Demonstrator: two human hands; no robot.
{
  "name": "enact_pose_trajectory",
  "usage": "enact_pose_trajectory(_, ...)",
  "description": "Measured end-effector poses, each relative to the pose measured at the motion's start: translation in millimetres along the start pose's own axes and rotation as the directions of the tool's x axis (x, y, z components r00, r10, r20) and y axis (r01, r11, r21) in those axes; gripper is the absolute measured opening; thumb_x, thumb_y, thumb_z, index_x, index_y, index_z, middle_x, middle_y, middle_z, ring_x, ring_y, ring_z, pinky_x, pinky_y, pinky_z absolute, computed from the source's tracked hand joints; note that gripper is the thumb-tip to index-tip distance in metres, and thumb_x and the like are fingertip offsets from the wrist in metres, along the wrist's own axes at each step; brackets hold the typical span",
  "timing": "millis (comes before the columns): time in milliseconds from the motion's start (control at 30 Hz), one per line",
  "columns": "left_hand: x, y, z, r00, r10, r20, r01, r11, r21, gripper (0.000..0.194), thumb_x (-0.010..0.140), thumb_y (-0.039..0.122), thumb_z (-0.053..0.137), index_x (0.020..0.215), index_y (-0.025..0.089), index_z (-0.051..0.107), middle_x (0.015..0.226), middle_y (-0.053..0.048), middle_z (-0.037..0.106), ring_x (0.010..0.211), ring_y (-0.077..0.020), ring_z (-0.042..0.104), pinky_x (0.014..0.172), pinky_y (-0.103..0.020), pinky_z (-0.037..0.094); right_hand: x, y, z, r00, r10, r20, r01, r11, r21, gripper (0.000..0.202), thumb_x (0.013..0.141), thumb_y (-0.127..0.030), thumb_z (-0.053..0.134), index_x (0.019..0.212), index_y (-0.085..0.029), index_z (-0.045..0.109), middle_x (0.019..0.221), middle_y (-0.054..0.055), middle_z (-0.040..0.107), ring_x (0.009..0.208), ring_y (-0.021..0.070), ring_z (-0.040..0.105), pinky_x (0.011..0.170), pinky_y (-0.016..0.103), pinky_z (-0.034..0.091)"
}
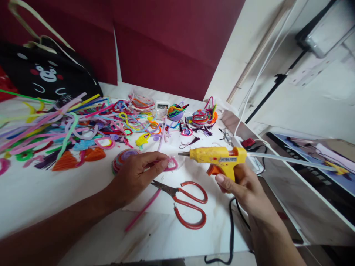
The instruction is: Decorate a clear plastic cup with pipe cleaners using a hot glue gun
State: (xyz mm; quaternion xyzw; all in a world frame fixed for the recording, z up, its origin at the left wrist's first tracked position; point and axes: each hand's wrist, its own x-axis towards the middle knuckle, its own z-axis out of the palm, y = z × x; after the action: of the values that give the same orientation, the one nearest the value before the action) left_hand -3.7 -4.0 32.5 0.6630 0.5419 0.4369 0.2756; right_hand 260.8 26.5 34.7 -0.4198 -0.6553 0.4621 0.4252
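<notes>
Your left fingers [161, 168] pinch pink loop [170, 170] near scissors [172, 191] | your right fingers [227, 183] wrap glue gun [213, 155], nozzle [184, 153] just apart from loop | hold loop steady, keep fingers clear of hot tip

The glue gun [212, 155] is yellow, its trigger [214, 170] orange, the scissor handles [189, 205] red-orange, the loop [172, 169] pink.

No text legible: marks on the yellow glue gun [212, 155], the far small display [162, 105] and the black strip [314, 175] at right are blurred.
</notes>
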Motion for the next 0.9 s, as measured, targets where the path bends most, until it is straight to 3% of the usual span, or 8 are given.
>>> enact_pose_trajectory(133,2,-3,-2.7,1.0,0.014,-0.017,-0.014,1.0,0.009,0.03,0.089,0.044,0.053,0.085,0.02,0.07,0.063,0.002,0.059,0.061,-0.0129,0.053,0.056,-0.022,0.04,9,1,-8,0.997,0.073,0.021,-0.074,0.994,0.078,0.03,0.078,-0.04,0.076,0.089,-0.02,0.056,0.07,-0.002,0.058,0.051,0.0087,0.048,0.044,0.021,0.035)
enact_pose_trajectory(233,3,-4,-5.6,0.996,-0.004,-0.084,0.004,1.0,-0.001,0.032,0.089,0.047,0.053,0.089,0.02,0.071,0.067,0.001,0.063,0.065,-0.0143,0.056,0.06,-0.023,0.043,15,0,-13,0.982,0.161,0.102,-0.164,0.986,0.017,0.032,0.078,-0.041,0.075,0.085,-0.018,0.054,0.06,-0.005,0.052,0.047,0.0073,0.044,0.044,0.021,0.03)
enact_pose_trajectory(433,3,-4,-10.3,0.986,-0.039,-0.161,0.039,0.999,-0.004,0.037,0.087,0.051,0.054,0.092,0.019,0.071,0.071,0.0,0.065,0.067,-0.0151,0.057,0.06,-0.024,0.042,26,3,-8,0.925,0.27,0.267,-0.249,0.962,-0.109,0.039,0.078,-0.045,0.073,0.099,-0.017,0.057,0.087,0.001,0.063,0.048,0.0056,0.049,0.047,0.023,0.03)
enact_pose_trajectory(567,1,-3,-11.0,0.987,-0.039,-0.155,0.043,0.999,0.022,0.037,0.087,0.051,0.053,0.091,0.018,0.07,0.072,0.0,0.066,0.068,-0.0155,0.058,0.062,-0.024,0.043,32,17,-6,0.938,0.298,0.176,-0.235,0.922,-0.307,0.044,0.08,-0.05,0.066,0.105,-0.014,0.06,0.083,0.003,0.064,0.054,0.0115,0.055,0.051,0.026,0.037)
enact_pose_trajectory(633,0,-3,-10.9,0.989,-0.03,-0.146,0.034,0.999,0.024,0.037,0.088,0.05,0.052,0.09,0.018,0.07,0.072,0.0,0.066,0.068,-0.0154,0.059,0.062,-0.024,0.044,32,22,-7,0.967,0.237,0.09,-0.164,0.856,-0.49,0.041,0.082,-0.047,0.063,0.105,-0.014,0.063,0.081,0.005,0.065,0.062,0.016,0.059,0.058,0.03,0.042)
enact_pose_trajectory(733,-1,-1,-10.2,0.989,0.022,-0.145,-0.018,1.0,0.026,0.034,0.089,0.047,0.053,0.09,0.018,0.07,0.076,0.0,0.069,0.071,-0.0154,0.061,0.064,-0.024,0.044,27,14,-4,1.0,-0.006,-0.009,-0.001,0.745,-0.667,0.032,0.082,-0.04,0.064,0.102,-0.015,0.067,0.092,0.01,0.067,0.08,0.0215,0.062,0.071,0.035,0.046)
enact_pose_trajectory(800,-1,-1,-9.1,0.987,0.067,-0.146,-0.063,0.997,0.033,0.031,0.09,0.044,0.053,0.09,0.018,0.07,0.077,0.0,0.07,0.071,-0.015,0.062,0.065,-0.023,0.045,22,0,4,0.99,-0.138,-0.024,0.093,0.776,-0.624,0.028,0.084,-0.037,0.064,0.103,-0.018,0.067,0.098,0.009,0.067,0.082,0.0206,0.062,0.072,0.034,0.046)
enact_pose_trajectory(900,-2,0,-6.9,0.98,0.128,-0.152,-0.12,0.991,0.056,0.026,0.09,0.039,0.055,0.088,0.018,0.07,0.078,0.001,0.071,0.072,-0.0145,0.063,0.067,-0.023,0.045,16,-28,22,0.987,-0.148,0.061,0.16,0.909,-0.385,0.022,0.087,-0.039,0.063,0.099,-0.021,0.066,0.089,0.005,0.067,0.076,0.0174,0.06,0.066,0.03,0.046)
